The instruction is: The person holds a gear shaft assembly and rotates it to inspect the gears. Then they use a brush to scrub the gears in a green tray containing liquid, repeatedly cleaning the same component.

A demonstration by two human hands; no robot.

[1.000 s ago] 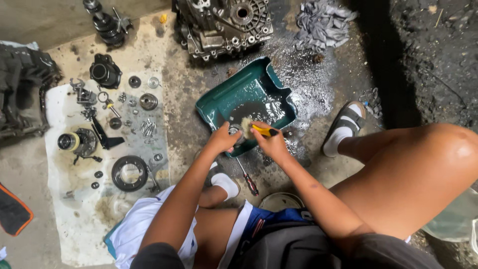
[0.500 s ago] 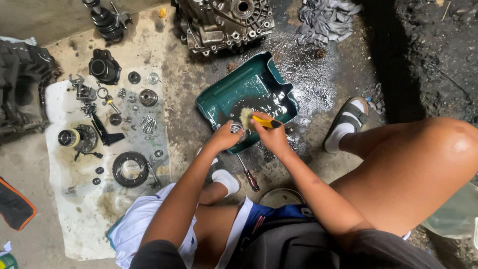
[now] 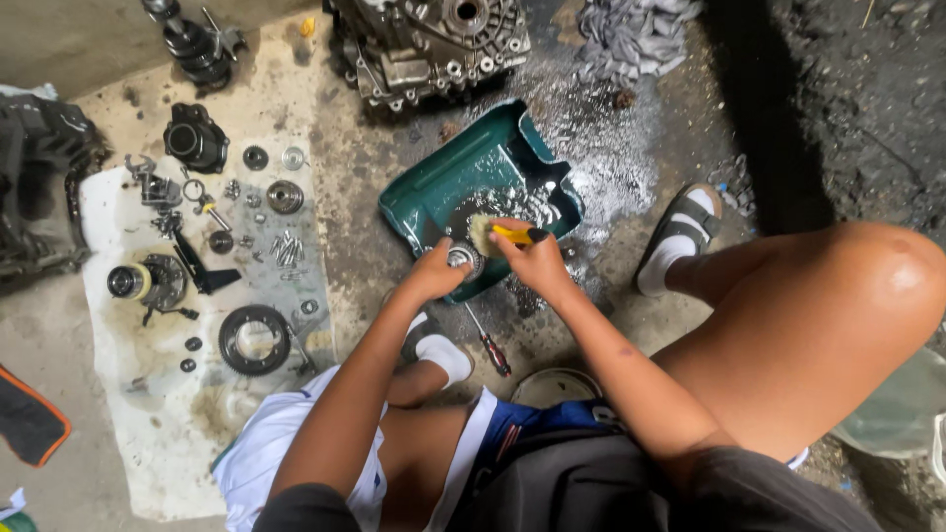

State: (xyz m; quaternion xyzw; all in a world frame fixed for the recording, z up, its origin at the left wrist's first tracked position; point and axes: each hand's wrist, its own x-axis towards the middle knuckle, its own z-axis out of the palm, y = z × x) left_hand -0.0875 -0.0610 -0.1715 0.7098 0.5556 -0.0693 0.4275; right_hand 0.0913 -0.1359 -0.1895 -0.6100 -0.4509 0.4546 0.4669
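My left hand (image 3: 431, 274) grips a small round metal bearing (image 3: 460, 258) at the near edge of a green tray (image 3: 443, 182) holding dark liquid. My right hand (image 3: 535, 259) is closed on a yellow-handled brush (image 3: 501, 234), its pale bristles resting against the bearing over the tray. Both hands sit close together, just above the tray's front rim.
A gearbox casing (image 3: 429, 39) lies beyond the tray. A white cloth (image 3: 128, 374) at left carries several gears, rings and bolts, including a large ring gear (image 3: 254, 339). A screwdriver (image 3: 489, 342) lies on wet concrete near my feet. A grey rag pile (image 3: 631, 34) sits at the back.
Both hands have stayed at the tray's front edge; the brush has shifted slightly over the bearing. The view has tilted a little.
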